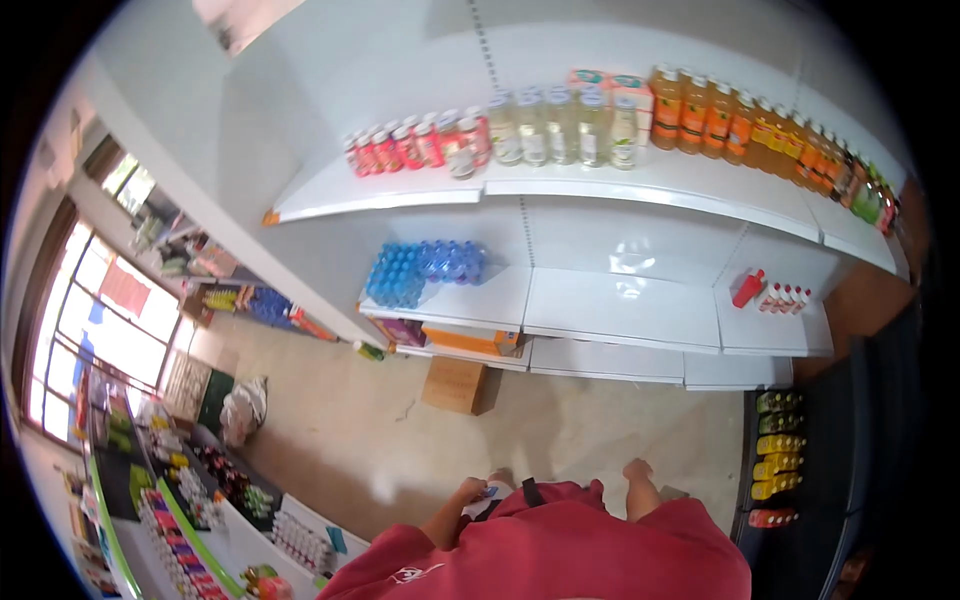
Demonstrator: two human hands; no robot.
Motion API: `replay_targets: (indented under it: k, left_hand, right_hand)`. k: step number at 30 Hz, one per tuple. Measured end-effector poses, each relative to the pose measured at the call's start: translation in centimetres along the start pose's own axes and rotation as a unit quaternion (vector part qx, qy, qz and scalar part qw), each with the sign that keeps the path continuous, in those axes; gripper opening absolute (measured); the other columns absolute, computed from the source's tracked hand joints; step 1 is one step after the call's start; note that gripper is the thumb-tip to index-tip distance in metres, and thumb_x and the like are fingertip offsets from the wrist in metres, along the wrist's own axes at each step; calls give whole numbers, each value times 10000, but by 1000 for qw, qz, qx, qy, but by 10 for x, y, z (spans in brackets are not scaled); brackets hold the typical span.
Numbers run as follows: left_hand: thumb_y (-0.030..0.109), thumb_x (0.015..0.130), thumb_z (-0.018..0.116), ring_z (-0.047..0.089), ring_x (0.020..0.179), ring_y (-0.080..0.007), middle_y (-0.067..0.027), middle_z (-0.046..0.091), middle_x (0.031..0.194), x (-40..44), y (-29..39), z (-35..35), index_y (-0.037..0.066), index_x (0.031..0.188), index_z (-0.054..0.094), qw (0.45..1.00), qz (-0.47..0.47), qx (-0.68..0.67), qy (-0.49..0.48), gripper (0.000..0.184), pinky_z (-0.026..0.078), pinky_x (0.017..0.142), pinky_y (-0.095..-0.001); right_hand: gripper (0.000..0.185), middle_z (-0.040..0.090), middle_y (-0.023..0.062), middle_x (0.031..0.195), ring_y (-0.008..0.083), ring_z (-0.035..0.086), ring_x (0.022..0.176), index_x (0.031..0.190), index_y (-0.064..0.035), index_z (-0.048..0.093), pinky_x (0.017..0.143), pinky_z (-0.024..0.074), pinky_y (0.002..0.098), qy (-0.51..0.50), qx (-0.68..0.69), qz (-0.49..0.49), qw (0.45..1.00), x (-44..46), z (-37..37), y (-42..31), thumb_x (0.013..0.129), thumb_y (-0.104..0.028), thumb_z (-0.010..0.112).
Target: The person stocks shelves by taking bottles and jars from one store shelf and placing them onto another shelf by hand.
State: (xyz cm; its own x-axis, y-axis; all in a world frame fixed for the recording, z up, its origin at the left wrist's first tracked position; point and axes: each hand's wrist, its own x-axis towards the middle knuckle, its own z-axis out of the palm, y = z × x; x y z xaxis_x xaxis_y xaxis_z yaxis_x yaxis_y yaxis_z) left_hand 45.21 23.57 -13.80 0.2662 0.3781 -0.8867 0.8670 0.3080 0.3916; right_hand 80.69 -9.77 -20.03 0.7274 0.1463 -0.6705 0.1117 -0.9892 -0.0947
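My left hand (468,492) hangs low beside my red shirt (560,540), its fingers curled. Against it is a small white and blue thing (488,493) whose kind I cannot make out. To the other side, my right hand (637,468) hangs over the floor with its fingers drawn in and nothing visible in them. Both hands are apart from the white shelf unit (620,305) in front of me. On its upper shelf stand small red-pink bottles (405,146), clear bottles (560,130) and orange drink bottles (693,115).
Blue-capped bottle packs (420,268) sit on the middle shelf, left. Small red-capped bottles (785,298) stand at its right. A cardboard box (454,385) lies on the floor before the shelves. A dark rack (820,470) stands right, and stocked shelves (190,500) line the left.
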Motion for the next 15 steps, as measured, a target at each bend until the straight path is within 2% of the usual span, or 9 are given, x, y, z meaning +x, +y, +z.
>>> replay_targets:
  k: [1, 4, 5, 6, 8, 10, 13, 14, 15]
  left_hand:
    - [112, 892, 636, 672, 626, -147, -90, 751, 862, 10, 13, 4, -8, 1017, 721, 999, -35, -29, -12, 193, 542, 544, -323]
    - [31, 854, 649, 705, 770, -145, -89, 764, 945, 47, 38, 11, 11, 1128, 680, 956, 236, 98, -145, 277, 564, 652, -291]
    - [-31, 812, 654, 711, 903, -158, -83, 766, 1023, 38, 66, 15, 29, 1224, 637, 868, 359, 313, -139, 416, 566, 764, -300]
    - [-2, 797, 707, 718, 935, -197, -78, 762, 1015, 49, 83, 26, 26, 1182, 657, 902, 305, 248, -177, 389, 565, 793, -343]
    - [96, 774, 779, 719, 970, -231, -101, 750, 986, 72, 124, 48, 31, 1167, 665, 770, 404, 474, -135, 415, 560, 813, -393]
    - [-47, 790, 696, 744, 917, -200, -95, 764, 1053, 86, 159, 66, 2, 1224, 645, 722, 449, 507, -140, 439, 583, 772, -327]
    - [196, 891, 648, 735, 902, -247, -131, 740, 1101, 81, 241, 82, 44, 1292, 601, 941, 118, 260, -183, 432, 588, 782, -368]
    - [277, 924, 632, 732, 898, -262, -143, 731, 1117, 80, 268, 96, 58, 1315, 586, 967, 0, 163, -195, 450, 589, 786, -381]
    - [381, 950, 552, 723, 881, -277, -149, 724, 1111, 94, 288, 102, 68, 1351, 549, 952, 55, 191, -231, 510, 582, 741, -396]
  right_hand:
    - [328, 693, 216, 1209, 352, 683, 1110, 1081, -24, 740, 915, 551, 466, -29, -19, 14, 999, -5, -3, 9, 826, -198, 631]
    - [332, 697, 235, 1175, 339, 691, 1092, 1061, -25, 740, 854, 569, 455, -165, 66, -20, 984, -41, -9, 7, 883, -233, 554]
    - [329, 709, 228, 1133, 345, 699, 1046, 1039, -23, 739, 835, 567, 461, -106, 83, -78, 988, -2, 72, 25, 884, -244, 553]
    - [328, 721, 220, 1091, 351, 707, 999, 1016, -20, 738, 816, 566, 468, -47, 92, -138, 985, 36, 149, 43, 885, -255, 551]
    - [317, 718, 210, 1051, 340, 702, 963, 999, -24, 732, 798, 562, 465, -110, 107, -128, 980, -3, 115, 35, 892, -263, 554]
    - [307, 715, 200, 1012, 329, 697, 926, 981, -28, 726, 781, 559, 462, -116, 124, -120, 978, -12, 96, 32, 899, -271, 557]
    - [297, 711, 184, 952, 312, 689, 871, 954, -34, 717, 755, 554, 457, -91, 137, -117, 979, -4, 66, 35, 910, -283, 561]
    - [295, 709, 179, 932, 306, 686, 853, 946, -36, 714, 746, 552, 456, -78, 138, -119, 980, 1, 56, 39, 913, -287, 562]
    - [294, 707, 174, 912, 301, 684, 835, 937, -38, 711, 738, 551, 454, -61, 133, -125, 981, 10, 45, 43, 917, -291, 563]
